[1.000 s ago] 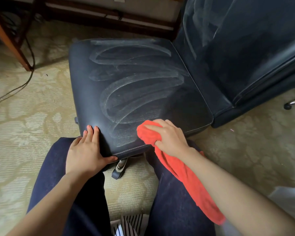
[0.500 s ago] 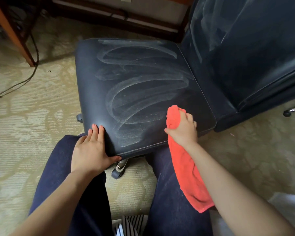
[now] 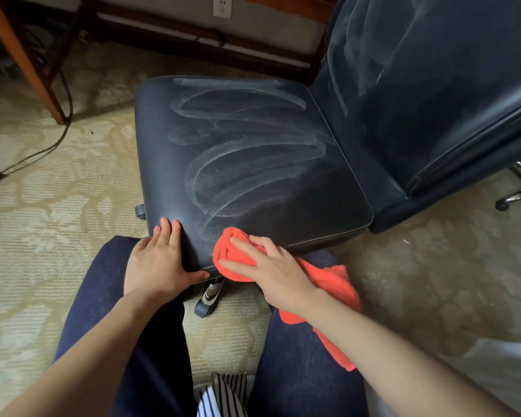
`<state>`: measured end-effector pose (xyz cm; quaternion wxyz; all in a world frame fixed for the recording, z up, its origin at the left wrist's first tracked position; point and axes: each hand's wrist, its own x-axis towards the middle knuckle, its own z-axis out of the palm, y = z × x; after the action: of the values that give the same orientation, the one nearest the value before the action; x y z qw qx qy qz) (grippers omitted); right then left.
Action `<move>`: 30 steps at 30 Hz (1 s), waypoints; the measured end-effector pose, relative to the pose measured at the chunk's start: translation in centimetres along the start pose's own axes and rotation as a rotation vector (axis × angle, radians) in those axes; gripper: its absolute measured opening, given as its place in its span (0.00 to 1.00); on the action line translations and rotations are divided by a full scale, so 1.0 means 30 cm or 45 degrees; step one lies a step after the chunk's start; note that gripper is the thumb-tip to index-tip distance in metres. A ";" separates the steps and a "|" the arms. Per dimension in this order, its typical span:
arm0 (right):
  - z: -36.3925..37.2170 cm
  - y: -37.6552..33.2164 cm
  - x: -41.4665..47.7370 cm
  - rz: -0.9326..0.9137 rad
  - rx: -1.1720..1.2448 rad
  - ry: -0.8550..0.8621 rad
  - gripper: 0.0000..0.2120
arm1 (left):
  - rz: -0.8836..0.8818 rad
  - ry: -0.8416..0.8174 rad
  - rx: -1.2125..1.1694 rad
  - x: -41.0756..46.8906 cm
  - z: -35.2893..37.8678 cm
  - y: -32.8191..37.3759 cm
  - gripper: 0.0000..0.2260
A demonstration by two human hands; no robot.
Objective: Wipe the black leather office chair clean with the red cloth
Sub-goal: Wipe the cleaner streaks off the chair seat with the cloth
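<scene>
Right hand (image 3: 271, 266) slid back left along front edge, gripping red cloth (image 3: 227, 254), left hand (image 3: 160, 260) flat on black chair (image 3: 253, 164) corner

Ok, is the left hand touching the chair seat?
Touching. Head view: the left hand rests flat on the chair seat at its front corner.

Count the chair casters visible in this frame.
3. Left caster pokes out beside the seat, front caster sits under its front edge between the legs, right caster lies beyond the backrest. More may hide beneath.
</scene>
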<state>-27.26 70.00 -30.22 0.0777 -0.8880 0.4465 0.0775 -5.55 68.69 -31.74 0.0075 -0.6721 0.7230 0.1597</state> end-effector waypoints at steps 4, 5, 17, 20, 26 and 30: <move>0.019 0.043 0.010 0.014 -0.309 0.094 0.30 | 0.007 0.000 -0.003 -0.002 0.003 -0.006 0.53; 0.017 0.056 0.016 0.031 -0.355 0.081 0.30 | 0.011 0.003 -0.001 -0.001 0.004 -0.007 0.53; -0.091 0.310 0.137 0.685 -0.128 -0.060 0.40 | 0.018 0.055 0.080 0.013 0.024 -0.017 0.54; -0.102 0.386 0.171 0.851 -0.007 -0.072 0.42 | 0.014 0.064 0.101 0.021 0.038 -0.025 0.54; -0.110 0.501 0.183 1.493 0.422 0.073 0.38 | 0.013 0.055 0.073 0.031 0.053 -0.030 0.54; -0.111 0.377 0.228 1.409 0.371 0.016 0.36 | 0.020 0.035 0.088 0.038 0.053 -0.031 0.54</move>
<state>-32.11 57.29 -29.16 0.1445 -0.5025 0.8515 0.0389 -5.08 67.93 -33.70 0.0195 -0.6679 0.7334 0.1255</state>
